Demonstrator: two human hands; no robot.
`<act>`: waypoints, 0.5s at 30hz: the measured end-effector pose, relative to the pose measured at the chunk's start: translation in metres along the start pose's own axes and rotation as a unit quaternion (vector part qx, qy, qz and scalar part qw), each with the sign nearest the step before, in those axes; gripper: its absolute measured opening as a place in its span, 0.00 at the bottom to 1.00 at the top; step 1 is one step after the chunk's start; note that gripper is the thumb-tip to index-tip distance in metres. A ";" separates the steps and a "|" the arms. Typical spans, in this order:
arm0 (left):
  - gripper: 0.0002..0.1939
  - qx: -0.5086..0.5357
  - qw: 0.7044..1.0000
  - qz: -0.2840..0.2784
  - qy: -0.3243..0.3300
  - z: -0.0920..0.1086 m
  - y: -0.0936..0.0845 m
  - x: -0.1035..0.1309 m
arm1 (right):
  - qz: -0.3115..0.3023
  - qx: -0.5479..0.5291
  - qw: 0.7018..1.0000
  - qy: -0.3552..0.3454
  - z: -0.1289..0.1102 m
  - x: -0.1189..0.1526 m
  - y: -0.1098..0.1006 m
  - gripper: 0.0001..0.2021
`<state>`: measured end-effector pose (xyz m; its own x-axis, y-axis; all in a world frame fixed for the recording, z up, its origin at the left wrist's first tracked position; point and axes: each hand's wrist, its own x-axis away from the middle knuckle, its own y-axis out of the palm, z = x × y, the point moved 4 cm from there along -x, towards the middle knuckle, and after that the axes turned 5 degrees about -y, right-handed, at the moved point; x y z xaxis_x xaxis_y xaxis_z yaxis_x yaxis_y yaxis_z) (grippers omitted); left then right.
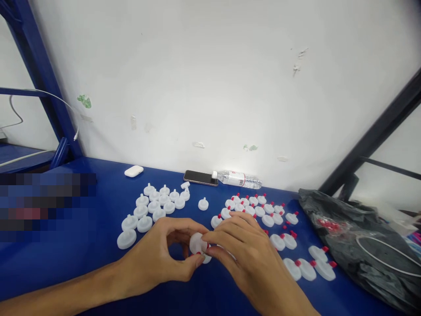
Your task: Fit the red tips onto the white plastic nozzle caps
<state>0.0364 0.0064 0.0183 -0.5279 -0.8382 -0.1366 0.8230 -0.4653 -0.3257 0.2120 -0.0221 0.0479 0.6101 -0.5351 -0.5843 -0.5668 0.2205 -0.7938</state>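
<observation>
Near the front middle of the blue table, my left hand [171, 250] grips a round white plastic cap [196, 243] between thumb and fingers. My right hand [246, 250] pinches at the right side of the same cap, where a bit of red shows by the fingertips. Part of another white piece shows just below it. Several white caps with bare nozzles [154, 206] stand at the left. To the right, several white caps with red tips [267, 220] lie on the table, some partly hidden by my right hand. One bare cap [203, 204] stands between the groups.
A black phone [200, 177] and a clear bottle [237, 179] lie by the wall, with a white case [133, 171] to their left. A dark plastic bag [368, 237] at the right bears a packet of red pieces [332, 225] and a white cord.
</observation>
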 end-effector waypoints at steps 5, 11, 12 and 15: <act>0.14 -0.039 0.998 0.038 -0.032 -0.006 -0.006 -0.002 | 0.003 0.012 1.000 0.008 0.003 0.001 -0.001 0.07; 0.12 -0.111 0.992 0.048 -0.026 0.004 -0.013 -0.003 | 0.016 0.034 0.999 0.029 0.006 0.002 0.000 0.07; 0.12 -0.130 0.990 0.048 -0.019 0.003 -0.014 -0.004 | 0.014 0.037 0.999 0.034 0.006 0.003 0.000 0.08; 0.13 -0.222 0.972 0.072 0.009 -0.008 -0.019 -0.008 | 0.017 0.048 0.998 0.048 0.008 0.003 0.000 0.08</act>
<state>0.0228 0.0241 0.0177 -0.4203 -0.8789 -0.2257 0.7190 -0.1708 -0.6737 0.2186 -0.0172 0.0449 0.5336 -0.6003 -0.5957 -0.5275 0.3144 -0.7892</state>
